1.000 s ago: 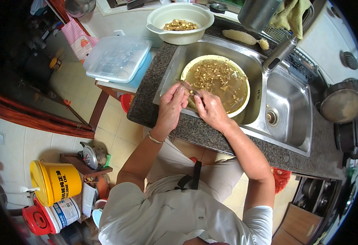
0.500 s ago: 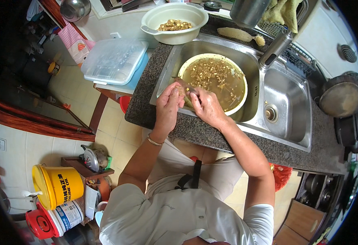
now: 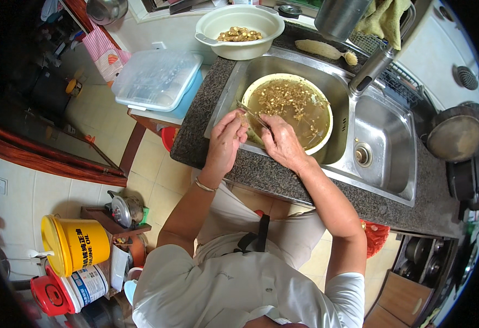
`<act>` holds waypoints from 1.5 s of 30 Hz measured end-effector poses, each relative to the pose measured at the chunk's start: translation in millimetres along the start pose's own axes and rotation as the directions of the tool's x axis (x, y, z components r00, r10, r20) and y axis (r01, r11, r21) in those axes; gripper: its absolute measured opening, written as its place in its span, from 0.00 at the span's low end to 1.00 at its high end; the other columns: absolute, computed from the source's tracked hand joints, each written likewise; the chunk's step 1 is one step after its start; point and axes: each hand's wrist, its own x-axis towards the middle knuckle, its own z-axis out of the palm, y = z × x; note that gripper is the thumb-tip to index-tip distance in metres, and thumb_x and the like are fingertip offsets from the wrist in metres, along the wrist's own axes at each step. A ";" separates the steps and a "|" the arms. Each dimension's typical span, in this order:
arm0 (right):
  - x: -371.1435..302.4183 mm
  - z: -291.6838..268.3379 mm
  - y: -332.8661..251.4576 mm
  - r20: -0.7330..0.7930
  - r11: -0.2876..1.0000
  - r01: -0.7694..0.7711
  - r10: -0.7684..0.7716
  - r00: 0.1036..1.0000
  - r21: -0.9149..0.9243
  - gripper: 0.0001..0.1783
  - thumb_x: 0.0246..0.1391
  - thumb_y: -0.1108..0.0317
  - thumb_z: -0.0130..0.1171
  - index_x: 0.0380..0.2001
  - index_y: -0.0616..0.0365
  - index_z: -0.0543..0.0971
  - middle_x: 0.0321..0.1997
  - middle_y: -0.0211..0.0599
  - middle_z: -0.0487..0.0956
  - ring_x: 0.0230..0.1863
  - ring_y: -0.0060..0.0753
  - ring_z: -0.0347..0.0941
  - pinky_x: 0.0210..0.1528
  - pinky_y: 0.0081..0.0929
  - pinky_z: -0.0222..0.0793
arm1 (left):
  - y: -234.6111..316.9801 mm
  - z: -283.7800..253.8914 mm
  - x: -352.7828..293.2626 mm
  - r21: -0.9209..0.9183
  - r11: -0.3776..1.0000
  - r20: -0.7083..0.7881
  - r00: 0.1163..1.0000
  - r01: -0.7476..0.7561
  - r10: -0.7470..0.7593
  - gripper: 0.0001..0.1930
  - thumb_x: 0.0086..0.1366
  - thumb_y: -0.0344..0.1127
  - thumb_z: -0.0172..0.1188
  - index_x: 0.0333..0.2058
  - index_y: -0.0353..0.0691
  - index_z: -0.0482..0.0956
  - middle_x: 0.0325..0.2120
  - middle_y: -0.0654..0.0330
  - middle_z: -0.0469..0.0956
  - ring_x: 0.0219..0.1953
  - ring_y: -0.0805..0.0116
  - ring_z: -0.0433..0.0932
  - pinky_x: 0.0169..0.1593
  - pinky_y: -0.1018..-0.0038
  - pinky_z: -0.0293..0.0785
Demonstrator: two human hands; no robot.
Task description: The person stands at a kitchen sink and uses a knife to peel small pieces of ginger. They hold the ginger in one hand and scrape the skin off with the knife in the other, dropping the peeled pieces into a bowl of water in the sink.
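Observation:
Over the near left rim of a round pale basin [image 3: 330, 124], both my hands work close together. My right hand [image 3: 286, 145] grips a small knife [image 3: 254, 115], its blade angled toward the left hand. A small brown, knobbly piece [image 3: 243, 118] is pinched in the fingers of my left hand [image 3: 225, 141]; its exact kind is too small to tell. Murky brown water with floating peel-like scraps [image 3: 288, 97] fills much of the basin, which sits in the left sink bowl [image 3: 342, 104]. Behind it, a pale green tub [image 3: 209, 50] holds several brown pieces with pale cut spots [image 3: 240, 35].
A steel faucet [image 3: 371, 70] rises between the basin and the right sink bowl [image 3: 387, 156]. A dried loofah-like scrubber [image 3: 318, 48] lies behind the sink. Left of the granite counter [image 3: 195, 134] stands a lidded blue box [image 3: 157, 79]. Dark pans [image 3: 456, 131] hang at right.
The knife has turned so its blade shows thinner and on edge, and my right hand has tilted with it. The whole view has shifted slightly.

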 end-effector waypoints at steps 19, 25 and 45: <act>1.4 -1.8 -3.7 0.021 0.985 0.169 -0.168 0.986 -0.045 0.27 0.54 0.82 0.52 0.60 0.67 0.66 0.39 0.56 0.72 0.40 0.57 0.71 0.44 0.44 0.69 | 6.7 -7.5 -0.7 -0.202 0.958 0.143 0.974 0.204 -0.177 0.04 0.69 0.27 0.51 0.41 0.39 0.73 0.30 0.65 0.70 0.28 0.77 0.64 0.33 0.79 0.61; 4.1 -9.2 20.4 -0.056 0.973 -0.048 0.036 0.998 -0.227 0.28 0.53 0.84 0.50 0.59 0.67 0.67 0.43 0.57 0.73 0.45 0.58 0.72 0.48 0.46 0.71 | 31.8 -9.2 -5.6 -0.279 0.924 0.157 0.962 0.261 -0.224 0.10 0.69 0.30 0.53 0.47 0.36 0.72 0.34 0.60 0.71 0.29 0.78 0.63 0.33 0.81 0.60; 0.9 -1.5 4.2 -0.061 0.986 -0.100 0.109 0.992 0.135 0.17 0.59 0.75 0.47 0.50 0.71 0.73 0.41 0.62 0.78 0.44 0.61 0.76 0.48 0.45 0.71 | 5.4 -0.3 5.5 0.006 0.996 0.038 0.996 0.086 -0.086 0.14 0.70 0.28 0.52 0.53 0.34 0.72 0.32 0.68 0.69 0.31 0.81 0.64 0.35 0.80 0.62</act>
